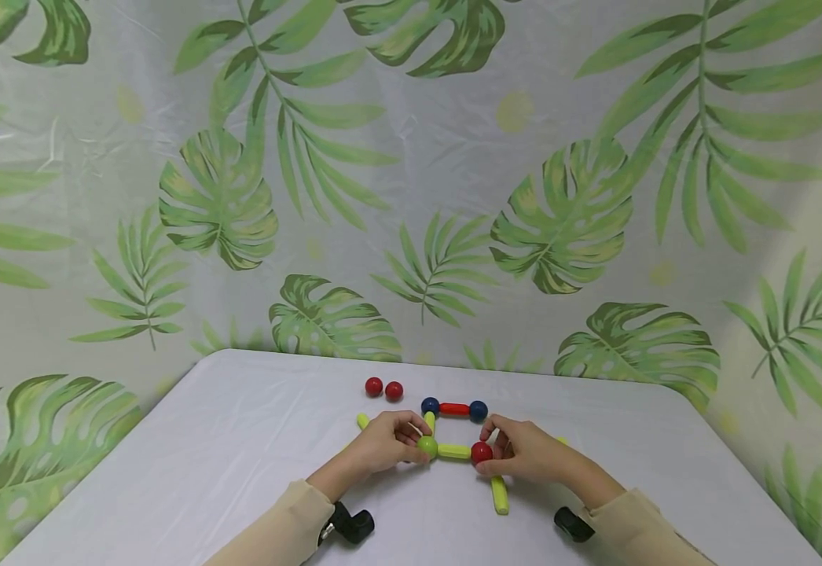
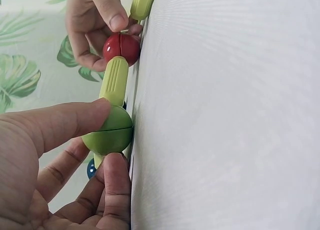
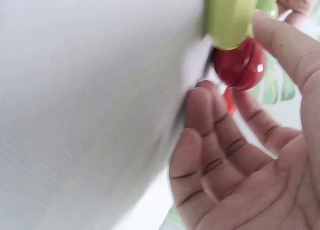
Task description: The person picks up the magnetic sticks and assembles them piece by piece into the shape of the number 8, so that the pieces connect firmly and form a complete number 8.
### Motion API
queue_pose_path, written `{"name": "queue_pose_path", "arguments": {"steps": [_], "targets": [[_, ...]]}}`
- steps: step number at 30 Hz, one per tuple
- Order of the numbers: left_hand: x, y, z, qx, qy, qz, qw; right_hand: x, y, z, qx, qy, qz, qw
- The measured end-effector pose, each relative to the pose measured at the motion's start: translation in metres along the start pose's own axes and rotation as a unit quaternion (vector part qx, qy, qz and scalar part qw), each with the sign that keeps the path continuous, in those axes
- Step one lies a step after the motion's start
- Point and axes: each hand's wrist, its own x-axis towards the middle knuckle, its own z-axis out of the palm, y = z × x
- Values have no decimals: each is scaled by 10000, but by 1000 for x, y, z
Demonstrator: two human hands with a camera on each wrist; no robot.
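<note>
My left hand (image 1: 386, 440) pinches a green ball (image 2: 107, 132) between thumb and fingers. A yellow-green stick (image 1: 454, 451) joins that ball to a red ball (image 1: 482, 453), which my right hand (image 1: 524, 450) holds between thumb and forefinger; its other fingers lie loosely bent in the right wrist view. From the green ball a second yellow-green stick (image 1: 430, 424) runs back to a blue ball (image 1: 430, 406). A red stick (image 1: 453, 409) links this one to another blue ball (image 1: 478, 410). Near the held red ball, a yellow-green stick (image 1: 500, 495) points toward the table's front.
Two loose red balls (image 1: 384, 388) lie behind the joined pieces on the white table (image 1: 241, 440). A yellow-green stick (image 1: 362, 421) shows partly behind my left hand, and a yellow-green bit (image 1: 563, 441) behind the right. A leaf-patterned sheet (image 1: 439, 196) hangs beyond the table.
</note>
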Motion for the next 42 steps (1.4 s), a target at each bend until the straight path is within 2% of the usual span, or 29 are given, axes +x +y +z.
{"name": "queue_pose_path", "arguments": {"steps": [7, 13, 26, 34, 42], "targets": [[0, -1, 0, 7, -4, -39, 10000, -14, -9, 0, 60, 84, 613, 9981], [0, 1, 0, 57, -6, -38, 10000, -24, -20, 5, 103, 162, 1268, 9917], [0, 1, -2, 125, -37, -92, 9999, -34, -21, 13, 300, 70, 1296, 9911], [2, 1, -2, 144, -19, -72, 9999, -36, -26, 15, 286, 248, 1732, 9842], [2, -2, -2, 196, -2, -124, 9997, -35, -27, 17, 339, 384, 1815, 9821]]}}
